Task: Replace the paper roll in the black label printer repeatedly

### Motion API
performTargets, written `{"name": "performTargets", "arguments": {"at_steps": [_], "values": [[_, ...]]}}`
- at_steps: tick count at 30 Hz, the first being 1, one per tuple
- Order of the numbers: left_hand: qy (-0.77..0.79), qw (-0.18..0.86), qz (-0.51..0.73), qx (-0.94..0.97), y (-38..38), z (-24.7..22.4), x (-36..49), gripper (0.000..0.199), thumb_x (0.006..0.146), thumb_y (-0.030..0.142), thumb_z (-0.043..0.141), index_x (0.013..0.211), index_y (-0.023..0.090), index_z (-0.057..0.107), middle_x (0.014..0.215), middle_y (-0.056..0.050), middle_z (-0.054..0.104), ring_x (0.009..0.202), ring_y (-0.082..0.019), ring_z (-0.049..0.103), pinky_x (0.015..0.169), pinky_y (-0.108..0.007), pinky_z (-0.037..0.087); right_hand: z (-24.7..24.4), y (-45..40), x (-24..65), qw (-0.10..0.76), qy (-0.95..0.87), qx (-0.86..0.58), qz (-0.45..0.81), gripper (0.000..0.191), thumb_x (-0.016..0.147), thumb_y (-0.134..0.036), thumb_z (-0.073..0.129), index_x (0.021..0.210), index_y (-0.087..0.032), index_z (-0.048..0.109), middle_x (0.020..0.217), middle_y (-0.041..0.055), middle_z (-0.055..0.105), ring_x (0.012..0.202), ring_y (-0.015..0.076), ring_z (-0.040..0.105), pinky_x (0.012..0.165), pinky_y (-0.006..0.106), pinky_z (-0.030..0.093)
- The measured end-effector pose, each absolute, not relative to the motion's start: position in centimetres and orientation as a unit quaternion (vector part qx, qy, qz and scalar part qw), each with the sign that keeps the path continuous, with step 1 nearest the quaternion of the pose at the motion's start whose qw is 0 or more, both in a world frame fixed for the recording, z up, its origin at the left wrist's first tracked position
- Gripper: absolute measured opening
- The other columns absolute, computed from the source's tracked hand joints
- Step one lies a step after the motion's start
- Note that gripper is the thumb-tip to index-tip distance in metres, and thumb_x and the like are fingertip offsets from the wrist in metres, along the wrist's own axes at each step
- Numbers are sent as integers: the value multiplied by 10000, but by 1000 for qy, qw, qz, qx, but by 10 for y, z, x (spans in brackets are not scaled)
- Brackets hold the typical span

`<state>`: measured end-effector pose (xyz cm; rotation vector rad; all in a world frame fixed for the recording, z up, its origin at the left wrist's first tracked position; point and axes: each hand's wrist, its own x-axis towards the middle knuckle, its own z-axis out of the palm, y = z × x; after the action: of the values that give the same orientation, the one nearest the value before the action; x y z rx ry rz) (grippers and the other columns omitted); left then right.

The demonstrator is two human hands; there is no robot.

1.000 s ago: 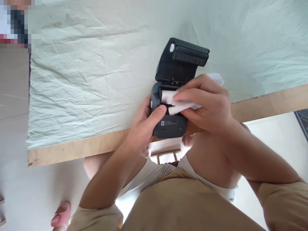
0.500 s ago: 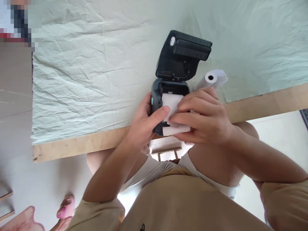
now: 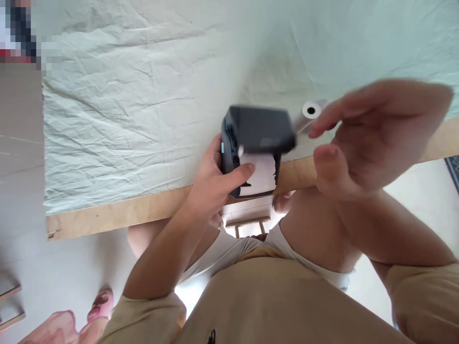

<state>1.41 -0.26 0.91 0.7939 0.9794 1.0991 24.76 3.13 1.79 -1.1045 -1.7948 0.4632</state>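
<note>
My left hand (image 3: 218, 179) grips the left side of a small black receipt printer (image 3: 230, 143) at the table's near edge. Its thumb presses on the white paper strip (image 3: 262, 177) lying over the printer's front. The printer's lid (image 3: 263, 128) is tipped forward over the body, partly closed and slightly blurred. To the right, my right hand (image 3: 380, 138) is raised off the printer with fingers and thumb apart, holding nothing, smeared a little by motion. Between the printer and that hand lies a white paper roll (image 3: 304, 117) with a dark core, partly covered by the fingers.
A wrinkled pale green cloth (image 3: 143, 110) covers the table, with a bare wooden edge (image 3: 118, 210) in front. My legs are under the table. A person's foot in a pink sandal (image 3: 100, 305) is on the floor at lower left. A wooden stool (image 3: 249, 222) shows below.
The lid has swung from upright down toward the body. My right hand has let go of the paper and moved right. The left hand stays on the printer.
</note>
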Motion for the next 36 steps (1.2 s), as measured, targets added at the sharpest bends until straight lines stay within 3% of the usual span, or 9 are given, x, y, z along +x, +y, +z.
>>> {"name": "performTargets", "arguments": {"at_steps": [1, 3, 6, 11, 17, 22, 27, 32, 36], "values": [[439, 670, 484, 353, -3, 10, 14, 424, 831, 298, 1021, 1202, 285, 816, 967, -6, 790, 824, -205, 754, 647, -273, 620, 18, 28, 245, 512, -730, -415, 181, 303, 1032, -609, 692, 1137, -335, 617, 877, 11, 697, 704, 207, 644, 652, 413, 524], [448, 667, 475, 359, -3, 12, 13, 501, 798, 345, 1053, 1230, 289, 805, 971, -12, 787, 821, -217, 757, 649, -293, 623, 16, 25, 240, 540, -730, -375, 186, 267, 1054, -486, 708, 912, -306, 570, 689, -29, 582, 550, 160, 486, 517, 368, 380], [437, 675, 472, 362, -4, 15, 15, 562, 795, 421, 1064, 1262, 290, 780, 1050, -34, 813, 919, -260, 804, 727, -332, 666, 12, 28, 235, 491, -746, -380, 241, 406, 1020, -360, 768, 794, -269, 442, 654, -57, 499, 522, 108, 369, 467, 309, 276], [434, 679, 497, 322, -4, 17, 24, 498, 897, 589, 970, 1234, 281, 774, 1081, -64, 835, 1002, -336, 860, 766, -403, 688, 7, 39, 239, 415, -746, -408, 323, 551, 997, -464, 797, 783, -260, 332, 662, -73, 361, 561, 91, 304, 487, 260, 302], [440, 677, 493, 325, -3, 18, 26, 471, 916, 562, 961, 1237, 271, 777, 1154, -75, 851, 1115, -352, 866, 834, -400, 702, 7, 44, 242, 387, -747, -421, 341, 567, 942, -455, 835, 746, -253, 344, 641, -75, 343, 567, 84, 247, 489, 252, 273], [432, 677, 497, 329, -2, 19, 25, 494, 915, 610, 951, 1219, 267, 767, 1174, -83, 869, 1243, -382, 849, 841, -394, 721, 3, 43, 240, 396, -742, -420, 342, 558, 963, -486, 816, 759, -258, 349, 629, -79, 344, 554, 87, 284, 498, 254, 305], [428, 685, 505, 305, 1, 17, 29, 488, 933, 675, 893, 1146, 249, 790, 1232, -105, 872, 1427, -432, 774, 1010, -476, 733, -1, 40, 242, 393, -726, -431, 365, 536, 976, -516, 820, 770, -257, 399, 622, -75, 379, 567, 91, 350, 501, 252, 302], [450, 670, 528, 262, 5, 17, 33, 491, 937, 717, 850, 964, 237, 750, 1015, -84, 864, 1360, -431, 807, 978, -518, 755, -2, 39, 244, 397, -719, -419, 387, 597, 935, -555, 884, 787, -263, 385, 628, -84, 405, 558, 81, 350, 470, 243, 286], [450, 656, 541, 273, 5, 18, 33, 503, 897, 640, 926, 766, 249, 639, 699, -26, 700, 1137, -376, 864, 852, -447, 756, 2, 38, 245, 389, -733, -393, 396, 641, 859, -536, 959, 804, -269, 378, 650, -95, 464, 533, 64, 354, 444, 232, 291]]}}
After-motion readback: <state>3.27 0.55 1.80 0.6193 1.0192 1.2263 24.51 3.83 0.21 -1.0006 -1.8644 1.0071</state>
